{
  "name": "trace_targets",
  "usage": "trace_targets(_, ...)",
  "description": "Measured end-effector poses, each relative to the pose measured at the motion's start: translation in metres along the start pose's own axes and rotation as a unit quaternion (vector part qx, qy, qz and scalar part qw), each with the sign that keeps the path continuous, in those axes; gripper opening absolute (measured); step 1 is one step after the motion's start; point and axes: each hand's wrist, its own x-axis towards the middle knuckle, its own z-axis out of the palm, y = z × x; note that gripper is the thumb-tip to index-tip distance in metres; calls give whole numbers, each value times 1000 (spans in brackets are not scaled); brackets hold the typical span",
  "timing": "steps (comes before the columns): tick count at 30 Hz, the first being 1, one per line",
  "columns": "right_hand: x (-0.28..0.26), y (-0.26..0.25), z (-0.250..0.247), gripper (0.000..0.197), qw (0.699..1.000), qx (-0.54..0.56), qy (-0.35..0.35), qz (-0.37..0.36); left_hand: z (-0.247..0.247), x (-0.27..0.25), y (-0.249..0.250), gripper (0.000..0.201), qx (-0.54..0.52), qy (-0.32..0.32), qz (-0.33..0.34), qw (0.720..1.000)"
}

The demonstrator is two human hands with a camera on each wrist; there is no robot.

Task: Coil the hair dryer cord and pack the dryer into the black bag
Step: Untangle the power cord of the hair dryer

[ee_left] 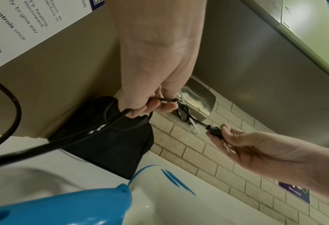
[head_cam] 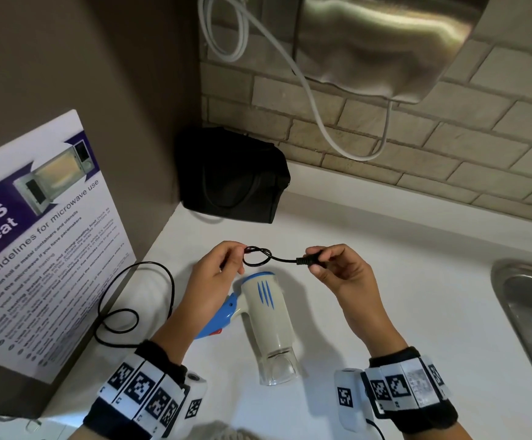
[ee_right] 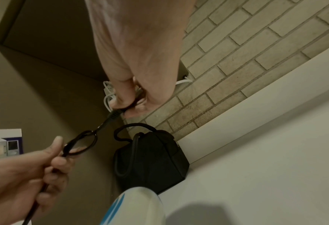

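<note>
- A person's left hand (head_cam: 213, 274) and right hand (head_cam: 342, 271) are raised above a white counter (head_cam: 385, 281), a black cord (head_cam: 277, 259) stretched between them.
- The left grip is closed: thumb and fingers pinch the cord where it forms a small loop (head_cam: 256, 257), the rest of the cord running down under the palm.
- The right grip is also closed, thumb and fingers pinched on the cord's plug end (head_cam: 309, 259); only its ribbed collar shows beyond the fingertips.
- The slack cord lies on the counter to the left in a wide loop and a smaller one beside a poster (head_cam: 45, 249) of microwave guidelines leaning on the side wall.
- The dryer (head_cam: 267, 315), white with blue stripes and a blue handle, lies on its side on the counter directly beneath the hands, its clear nozzle pointing toward the person.
- The bag (head_cam: 232, 176), black with a loop handle, stands in the corner where the side wall meets the brick-tiled back wall, well beyond the dryer; the pictures do not show whether it is unzipped.
- A steel unit (head_cam: 385, 42) is mounted on the tiles above, with a white cable (head_cam: 312, 100) hanging in front of the wall.
- The edge of a steel sink (head_cam: 531, 312) shows at the right.
- Both wrists wear black bands (head_cam: 144, 385) with square printed markers.
</note>
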Motion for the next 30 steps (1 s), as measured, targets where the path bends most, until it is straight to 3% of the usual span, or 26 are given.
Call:
trace_targets(2, -1, -3, 5, 10, 999, 37, 17, 30, 3, -2, 3, 20, 3, -10, -4, 1000)
trace_targets(6, -3, -10, 16, 23, 994, 68, 37, 76, 7, -3, 7, 21, 43, -14, 0, 999)
trace_targets(10, -4, -14, 25, 21, 993, 31, 37, 107, 11, -6, 12, 22, 29, -20, -11, 999)
trace_targets(15, -4, -17, 30, 29, 995, -42, 46, 81, 13, -9, 11, 15, 8, -16, -50, 999)
trace_targets(20, -5, -15, 37, 29, 978, -195, 70, 27, 20, -9, 14, 15, 38, -8, -8, 999)
trace_targets(30, -16, -5, 56, 28, 963, -256, 80, -9, 35, -11, 7, 15, 32, -16, 19, 999)
